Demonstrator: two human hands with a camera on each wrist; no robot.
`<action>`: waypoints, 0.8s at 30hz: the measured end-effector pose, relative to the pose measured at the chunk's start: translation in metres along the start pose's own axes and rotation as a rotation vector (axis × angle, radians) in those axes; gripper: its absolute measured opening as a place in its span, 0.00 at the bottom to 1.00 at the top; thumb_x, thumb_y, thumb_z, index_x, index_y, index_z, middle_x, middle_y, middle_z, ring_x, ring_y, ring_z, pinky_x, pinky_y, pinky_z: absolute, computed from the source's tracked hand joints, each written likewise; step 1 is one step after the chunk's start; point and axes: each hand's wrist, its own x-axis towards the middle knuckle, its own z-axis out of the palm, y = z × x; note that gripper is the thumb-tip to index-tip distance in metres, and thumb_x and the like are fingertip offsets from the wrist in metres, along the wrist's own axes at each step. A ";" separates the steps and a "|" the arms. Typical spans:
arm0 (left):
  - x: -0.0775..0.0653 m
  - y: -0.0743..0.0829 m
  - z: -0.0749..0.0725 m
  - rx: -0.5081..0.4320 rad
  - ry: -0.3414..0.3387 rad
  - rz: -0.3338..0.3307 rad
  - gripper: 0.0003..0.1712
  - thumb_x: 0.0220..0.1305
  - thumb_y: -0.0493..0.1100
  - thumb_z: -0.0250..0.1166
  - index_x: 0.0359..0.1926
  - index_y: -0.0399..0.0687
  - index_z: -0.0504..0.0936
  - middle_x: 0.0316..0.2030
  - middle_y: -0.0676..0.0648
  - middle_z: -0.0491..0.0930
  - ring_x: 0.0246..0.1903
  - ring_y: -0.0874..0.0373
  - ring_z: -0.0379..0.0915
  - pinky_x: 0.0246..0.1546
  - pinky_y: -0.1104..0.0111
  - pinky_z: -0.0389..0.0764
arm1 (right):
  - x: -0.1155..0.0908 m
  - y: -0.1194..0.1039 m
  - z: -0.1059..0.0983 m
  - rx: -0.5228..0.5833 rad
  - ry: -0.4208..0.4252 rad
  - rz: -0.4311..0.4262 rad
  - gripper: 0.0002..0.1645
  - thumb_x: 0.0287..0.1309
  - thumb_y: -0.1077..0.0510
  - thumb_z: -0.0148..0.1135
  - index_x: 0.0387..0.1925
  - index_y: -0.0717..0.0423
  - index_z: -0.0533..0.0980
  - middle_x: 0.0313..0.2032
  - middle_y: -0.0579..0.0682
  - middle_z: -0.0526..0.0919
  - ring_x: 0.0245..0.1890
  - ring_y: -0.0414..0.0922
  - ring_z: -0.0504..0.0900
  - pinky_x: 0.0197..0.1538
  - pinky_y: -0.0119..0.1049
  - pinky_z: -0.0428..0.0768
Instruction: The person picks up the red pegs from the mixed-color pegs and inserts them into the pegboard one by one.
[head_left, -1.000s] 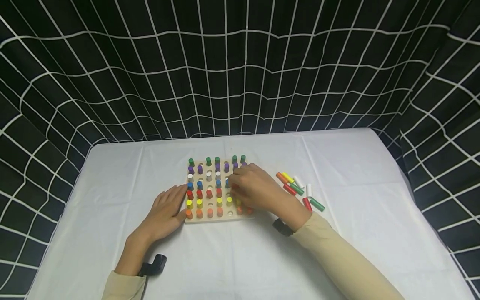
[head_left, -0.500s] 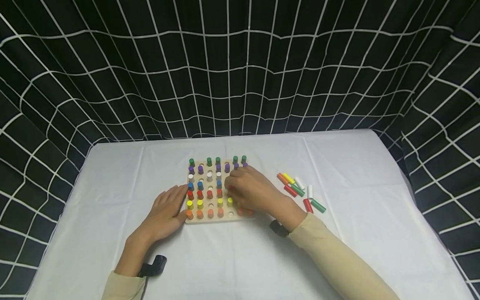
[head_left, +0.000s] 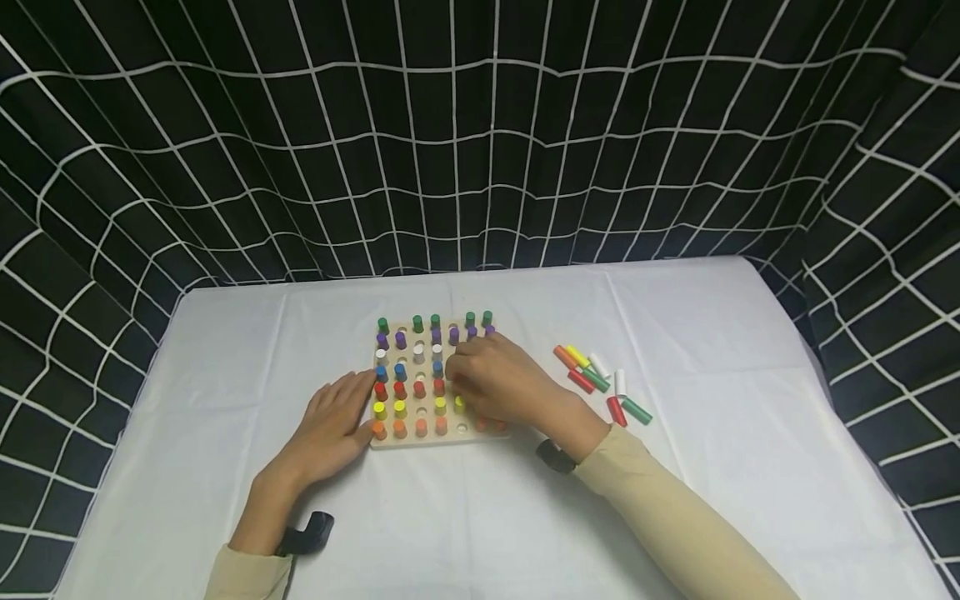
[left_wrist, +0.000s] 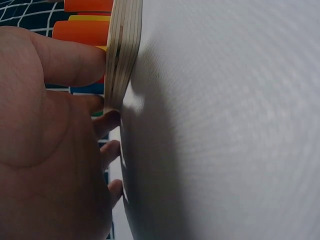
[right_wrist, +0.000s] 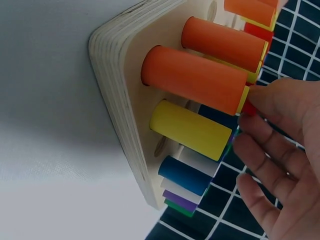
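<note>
Left hand [head_left: 330,421]: fingers mostly straight, thumb set apart; touching left edge of pegboard, holding nothing.
Right hand [head_left: 502,379]: above board's right side, thumb and forefinger pinching red peg [right_wrist: 249,107], mostly hidden behind orange peg [right_wrist: 195,80].
Pegboard [head_left: 410,400]: flat on table, between hands; colour rows far to near green, purple, white, blue, red, yellow, orange; some holes unfilled.
Loose pegs [head_left: 596,380]: eight, right of board; red, green, white, yellow, orange.
Surface: white cloth [head_left: 225,375], creased.
Room: black curtain [head_left: 468,154], white grid lines.
Wear: beige sleeves [head_left: 675,508], black wrist devices [head_left: 307,533].
</note>
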 end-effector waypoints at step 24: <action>0.000 -0.001 0.000 0.000 0.013 -0.004 0.43 0.77 0.50 0.54 0.85 0.46 0.51 0.85 0.41 0.53 0.85 0.38 0.43 0.85 0.37 0.42 | -0.042 0.017 -0.011 -0.028 0.079 0.055 0.09 0.63 0.55 0.70 0.45 0.48 0.88 0.40 0.44 0.89 0.41 0.44 0.85 0.48 0.42 0.83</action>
